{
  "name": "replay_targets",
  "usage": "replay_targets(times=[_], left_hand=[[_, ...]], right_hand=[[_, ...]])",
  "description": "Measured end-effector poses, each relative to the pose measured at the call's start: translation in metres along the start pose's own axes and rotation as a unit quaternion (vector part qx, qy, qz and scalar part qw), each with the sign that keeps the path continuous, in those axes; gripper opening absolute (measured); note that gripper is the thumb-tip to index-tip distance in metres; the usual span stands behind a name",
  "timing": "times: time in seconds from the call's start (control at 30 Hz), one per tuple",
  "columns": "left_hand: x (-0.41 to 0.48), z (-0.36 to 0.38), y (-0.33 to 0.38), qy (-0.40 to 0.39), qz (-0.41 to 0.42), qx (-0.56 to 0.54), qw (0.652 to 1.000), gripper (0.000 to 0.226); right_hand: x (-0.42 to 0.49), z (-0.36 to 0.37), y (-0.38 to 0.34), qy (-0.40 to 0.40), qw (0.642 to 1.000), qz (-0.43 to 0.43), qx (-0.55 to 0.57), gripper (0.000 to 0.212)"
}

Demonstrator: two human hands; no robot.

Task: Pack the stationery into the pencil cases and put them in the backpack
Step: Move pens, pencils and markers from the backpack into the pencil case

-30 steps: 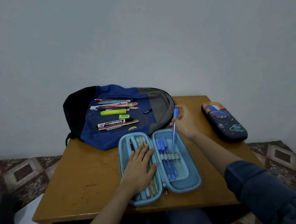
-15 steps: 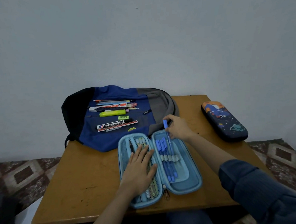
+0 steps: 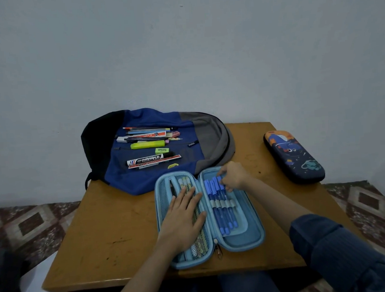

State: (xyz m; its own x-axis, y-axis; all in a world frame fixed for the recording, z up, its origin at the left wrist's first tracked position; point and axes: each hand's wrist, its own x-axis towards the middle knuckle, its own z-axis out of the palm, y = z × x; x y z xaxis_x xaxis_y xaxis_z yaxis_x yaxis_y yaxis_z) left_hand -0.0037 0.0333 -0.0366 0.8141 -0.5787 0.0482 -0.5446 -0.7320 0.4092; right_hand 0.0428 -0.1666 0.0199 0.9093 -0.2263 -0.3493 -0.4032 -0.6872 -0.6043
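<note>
left hand [image 3: 184, 215]: lies flat on my case's mesh pocket [image 3: 164, 193], covers most of the pencils [image 3: 185, 182]; only their ends show.
right hand [image 3: 233, 176]: fingers curled over the caps of the pens [image 3: 221, 208]; which one I pinch is hidden.
sleeve [image 3: 349, 256]: cut off by right and bottom edges.
left forearm [image 3: 144, 275]: cut off by bottom edge.
pile [image 3: 149, 143]: items overlap, count unclear, most labels too small to read.
yellow bit [image 3: 172, 166]: too small to tell.
backpack [image 3: 208, 133]: near edge hidden behind case.
table [image 3: 102, 228]: underside dark, legs not seen.
dark shape [image 3: 4, 278]: blurred, cut off by left edge, can't tell.
</note>
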Motion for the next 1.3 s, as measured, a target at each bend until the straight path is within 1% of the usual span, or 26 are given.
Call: replay_targets(times=[0.07,0.17,0.23,0.4,0.43,0.57,0.67,0.9,1.07,1.13,1.17,1.23,1.3], left_hand=[[0.000,0.000,0.000,0.000,-0.001,-0.001,1.000,0.057],[0.000,0.000,0.001,-0.001,-0.002,-0.003,1.000,0.057],[0.000,0.000,0.001,-0.002,-0.002,-0.002,1.000,0.057],[0.001,0.000,0.000,-0.003,-0.004,-0.003,1.000,0.057],[0.001,0.000,0.000,-0.003,-0.003,-0.003,1.000,0.057],[0.001,0.001,0.000,0.000,-0.002,-0.003,1.000,0.056],[0.001,0.001,0.000,0.002,-0.002,-0.005,1.000,0.056],[0.001,0.002,0.000,0.003,-0.003,-0.004,1.000,0.057],[0.001,0.002,-0.001,0.003,0.002,-0.008,1.000,0.056],[0.002,0.000,-0.001,0.001,0.002,-0.041,0.999,0.056],[0.003,-0.004,-0.001,0.007,-0.005,-0.079,0.997,0.055],[0.005,-0.018,-0.004,0.048,-0.029,-0.159,0.986,0.049],[0.007,-0.034,-0.016,0.109,-0.054,-0.172,0.978,0.043]], right_hand=[[-0.002,0.001,0.000,-0.007,1.000,0.011,0.008,0.026],[-0.005,0.002,-0.002,-0.027,0.999,0.023,0.033,0.030],[-0.005,0.002,-0.003,-0.030,0.999,0.023,0.025,0.031],[-0.004,0.002,-0.004,-0.036,0.999,-0.018,-0.012,0.049],[-0.004,0.003,-0.003,-0.037,0.999,-0.024,-0.021,0.049],[-0.001,0.003,-0.002,-0.032,0.998,-0.020,-0.043,0.038],[-0.001,0.004,-0.002,-0.030,0.998,-0.022,-0.040,0.033],[0.003,0.006,0.000,0.018,0.998,-0.032,-0.051,0.030],[0.003,0.006,-0.002,0.015,0.997,-0.031,-0.073,0.030],[0.000,0.004,-0.004,0.018,0.996,-0.039,-0.083,0.029],[-0.001,0.003,-0.005,0.024,0.994,-0.051,-0.091,0.028],[-0.002,0.000,-0.009,0.044,0.990,-0.081,-0.103,0.027],[-0.002,0.000,-0.014,0.070,0.987,-0.109,-0.099,0.027]])
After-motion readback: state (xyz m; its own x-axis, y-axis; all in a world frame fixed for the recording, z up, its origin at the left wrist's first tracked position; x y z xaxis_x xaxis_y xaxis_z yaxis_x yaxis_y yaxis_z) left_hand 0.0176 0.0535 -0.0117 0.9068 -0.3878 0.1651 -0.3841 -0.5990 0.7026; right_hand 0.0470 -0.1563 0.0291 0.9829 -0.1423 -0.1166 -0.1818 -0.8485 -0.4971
